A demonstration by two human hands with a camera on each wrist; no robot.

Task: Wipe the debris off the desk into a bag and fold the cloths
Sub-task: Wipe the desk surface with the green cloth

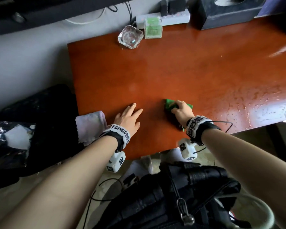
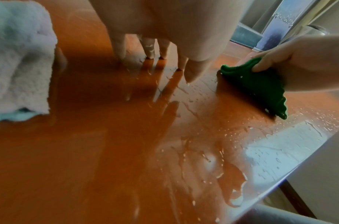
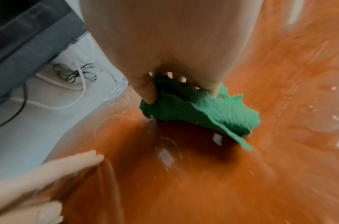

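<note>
Right hand [image 1: 182, 111] fingers grip green cloth [image 1: 169, 104], pressed on wet table [image 1: 205, 71]. Left hand [image 1: 128, 119] flat, fingers spread, beside white cloth [image 1: 89, 124].

The right hand [image 3: 165, 45] grips a crumpled green cloth [image 3: 199, 109] pressed against the wet orange tabletop [image 3: 222, 181]. The left hand's fingers [image 3: 65, 165] lie flat at lower left. Tangled cables [image 3: 76, 74] sit beyond the edge.
</note>
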